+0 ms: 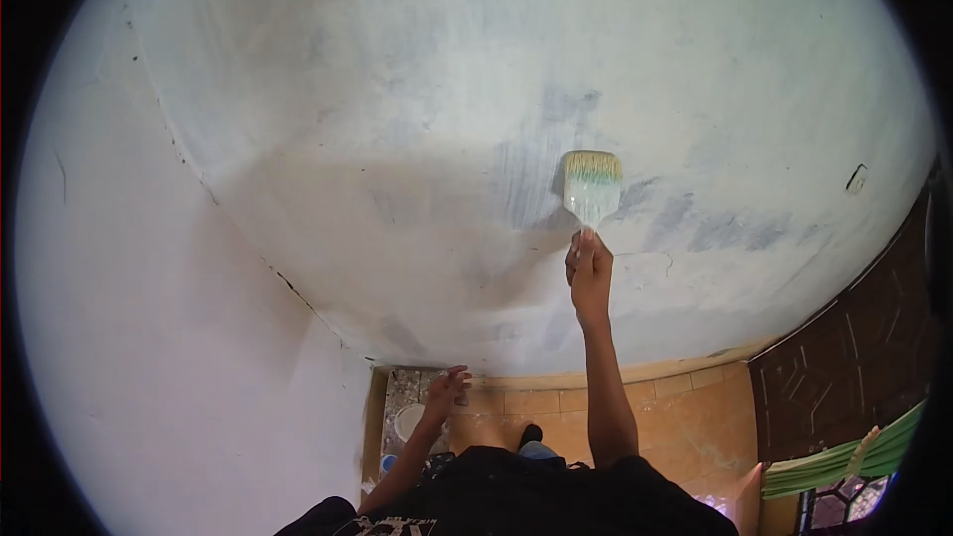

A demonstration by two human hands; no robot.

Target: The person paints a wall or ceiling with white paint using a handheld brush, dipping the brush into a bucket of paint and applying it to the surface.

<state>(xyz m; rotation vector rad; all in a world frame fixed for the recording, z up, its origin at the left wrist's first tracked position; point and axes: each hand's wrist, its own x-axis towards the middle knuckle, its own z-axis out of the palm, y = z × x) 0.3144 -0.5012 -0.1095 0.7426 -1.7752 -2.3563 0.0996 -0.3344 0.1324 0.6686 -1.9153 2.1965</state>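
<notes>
A wide paintbrush [593,186] with pale yellow bristles and a white, paint-smeared body is gripped by its handle in my right hand [590,268]. Its bristles point up and lie right at the wall [417,139], which carries patchy white paint over bluish-grey streaks. My left hand [449,392] hangs lower down near the wall's foot, fingers apart and holding nothing. Below that hand sits a round white container [408,423] on a paint-spattered patch of floor.
A second wall [179,357] meets the painted one at a cracked corner on the left. Orange tiles [685,417] cover the floor. On the right are a dark patterned door [844,367], a green curtain [834,467] and a small wall fitting [857,178].
</notes>
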